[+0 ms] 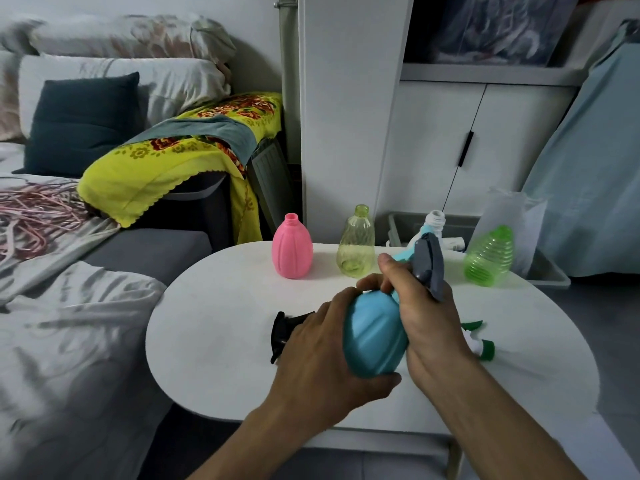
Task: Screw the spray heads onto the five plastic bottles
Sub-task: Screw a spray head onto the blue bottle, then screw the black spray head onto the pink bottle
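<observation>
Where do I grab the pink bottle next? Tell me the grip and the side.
Take the pink bottle round its wide ribbed belly, coming from the front left. It stands upright near the table's far edge with its neck open; a body grip probably leaves the threads free for a spray head. The yellow bottle stands to its right.

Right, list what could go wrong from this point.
1. The left hand holds the light blue ribbed plastic bottle tilted while the right hand grips the grey spray head; the thread may cross and jam.
2. The black spray head lies right beside the left hand and could be knocked along the white oval table.
3. The empty pink plastic bottle stands near the far edge; a bump could tip it.
</observation>
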Action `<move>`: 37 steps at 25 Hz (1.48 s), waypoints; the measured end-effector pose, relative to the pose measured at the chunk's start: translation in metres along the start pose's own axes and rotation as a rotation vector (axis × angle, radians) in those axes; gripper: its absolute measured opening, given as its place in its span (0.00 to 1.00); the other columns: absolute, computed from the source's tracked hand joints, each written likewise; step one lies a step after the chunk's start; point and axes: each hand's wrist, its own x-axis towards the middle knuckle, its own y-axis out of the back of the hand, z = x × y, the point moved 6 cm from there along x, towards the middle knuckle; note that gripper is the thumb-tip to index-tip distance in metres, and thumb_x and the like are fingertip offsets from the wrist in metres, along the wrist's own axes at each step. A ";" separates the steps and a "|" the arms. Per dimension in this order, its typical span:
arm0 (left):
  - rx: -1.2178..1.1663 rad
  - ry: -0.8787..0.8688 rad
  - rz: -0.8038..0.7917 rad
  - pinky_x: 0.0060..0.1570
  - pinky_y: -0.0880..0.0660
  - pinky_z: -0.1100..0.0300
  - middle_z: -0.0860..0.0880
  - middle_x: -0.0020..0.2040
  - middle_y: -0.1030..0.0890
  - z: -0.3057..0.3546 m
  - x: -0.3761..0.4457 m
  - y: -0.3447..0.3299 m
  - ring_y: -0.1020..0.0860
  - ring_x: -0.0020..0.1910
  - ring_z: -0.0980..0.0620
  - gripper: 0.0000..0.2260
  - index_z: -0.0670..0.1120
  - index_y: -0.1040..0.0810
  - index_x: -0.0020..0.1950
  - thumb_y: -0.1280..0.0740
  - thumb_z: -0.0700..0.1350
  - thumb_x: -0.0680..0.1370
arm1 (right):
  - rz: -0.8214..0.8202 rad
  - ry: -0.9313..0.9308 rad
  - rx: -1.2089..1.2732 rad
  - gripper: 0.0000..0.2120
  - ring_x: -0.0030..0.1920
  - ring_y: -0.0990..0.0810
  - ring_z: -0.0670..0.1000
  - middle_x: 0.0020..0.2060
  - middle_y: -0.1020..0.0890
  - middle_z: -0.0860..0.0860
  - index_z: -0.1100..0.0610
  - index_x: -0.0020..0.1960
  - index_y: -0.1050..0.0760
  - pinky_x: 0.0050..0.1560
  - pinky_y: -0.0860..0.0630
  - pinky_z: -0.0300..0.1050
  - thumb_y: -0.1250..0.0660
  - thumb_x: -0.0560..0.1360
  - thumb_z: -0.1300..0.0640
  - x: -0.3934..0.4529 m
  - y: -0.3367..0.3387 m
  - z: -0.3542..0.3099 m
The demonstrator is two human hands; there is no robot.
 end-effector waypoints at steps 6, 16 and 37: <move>-0.077 0.104 0.187 0.44 0.21 0.62 0.55 0.58 0.25 -0.052 0.043 0.058 0.23 0.52 0.57 0.42 0.57 0.36 0.66 0.18 0.53 0.58 | -0.327 -0.146 -0.322 0.28 0.61 0.23 0.48 0.60 0.21 0.43 0.45 0.65 0.27 0.57 0.24 0.49 0.23 0.68 0.49 -0.007 -0.015 0.028; -0.189 0.473 0.399 0.53 0.21 0.47 0.47 0.62 0.29 -0.247 0.102 0.101 0.26 0.59 0.47 0.41 0.51 0.30 0.68 0.16 0.48 0.59 | -0.817 0.456 -1.391 0.15 0.54 0.27 0.45 0.57 0.22 0.40 0.41 0.61 0.31 0.49 0.38 0.43 0.39 0.76 0.42 -0.025 -0.034 0.028; -0.330 0.858 0.436 0.42 0.25 0.54 0.43 0.51 0.21 -0.296 0.057 0.111 0.23 0.42 0.46 0.26 0.38 0.25 0.62 0.21 0.39 0.68 | -0.582 0.550 -1.313 0.11 0.52 0.25 0.53 0.51 0.18 0.46 0.48 0.57 0.26 0.48 0.34 0.49 0.38 0.76 0.48 -0.007 -0.066 0.041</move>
